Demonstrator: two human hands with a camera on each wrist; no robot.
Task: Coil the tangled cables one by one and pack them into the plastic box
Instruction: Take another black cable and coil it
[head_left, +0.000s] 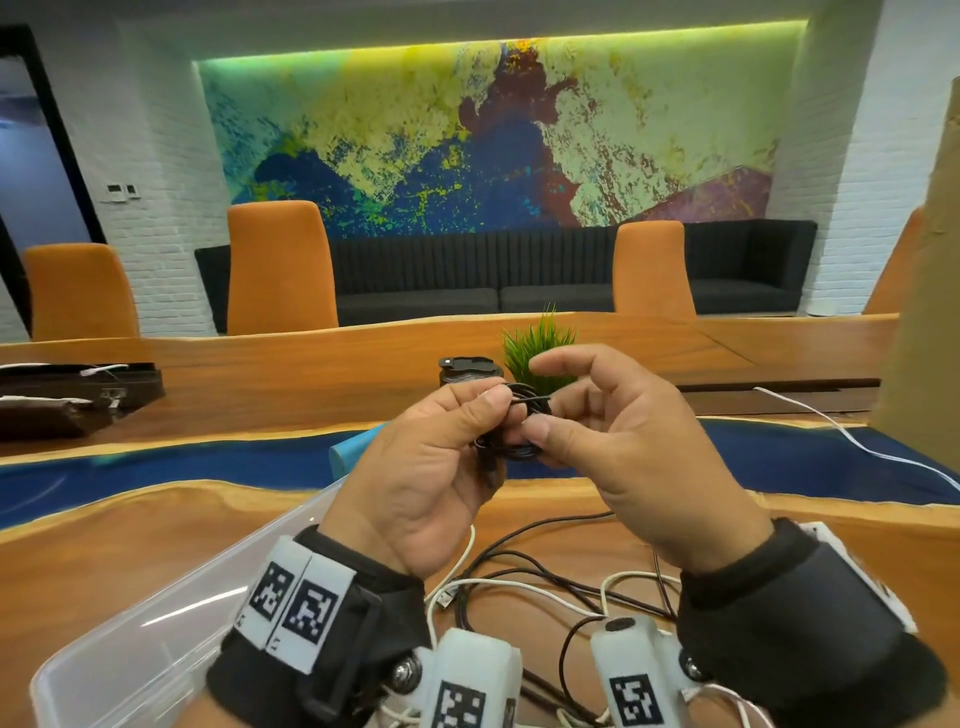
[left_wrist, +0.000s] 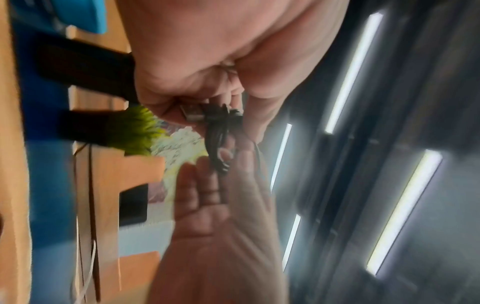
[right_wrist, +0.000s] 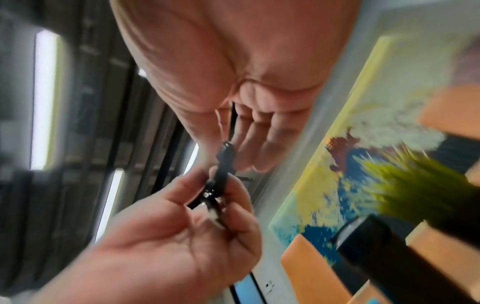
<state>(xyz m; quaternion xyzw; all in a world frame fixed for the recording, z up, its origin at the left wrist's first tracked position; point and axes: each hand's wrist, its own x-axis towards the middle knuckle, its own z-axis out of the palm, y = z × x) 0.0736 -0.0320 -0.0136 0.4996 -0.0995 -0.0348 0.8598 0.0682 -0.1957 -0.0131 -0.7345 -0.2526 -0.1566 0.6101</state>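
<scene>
Both hands are raised above the wooden table (head_left: 130, 525) with a small black cable coil (head_left: 511, 428) held between them. My left hand (head_left: 496, 410) pinches the coil's left side between thumb and fingers; the left wrist view shows its USB plug (left_wrist: 192, 112) at those fingers. My right hand (head_left: 543, 434) pinches the right side with thumb and curled fingers, the index finger lifted clear. The coil (right_wrist: 224, 162) is seen edge-on in the right wrist view. Below the hands lie tangled black and white cables (head_left: 545, 582). The clear plastic box (head_left: 156, 623) stands at the lower left.
Behind the hands stand a green potted plant (head_left: 540, 348) and a black cylinder (head_left: 470, 369). A blue object (head_left: 350, 449) lies past the box. A white cable (head_left: 857, 441) trails off right, beside brown cardboard (head_left: 924, 312). Dark cases (head_left: 78, 395) sit at the left.
</scene>
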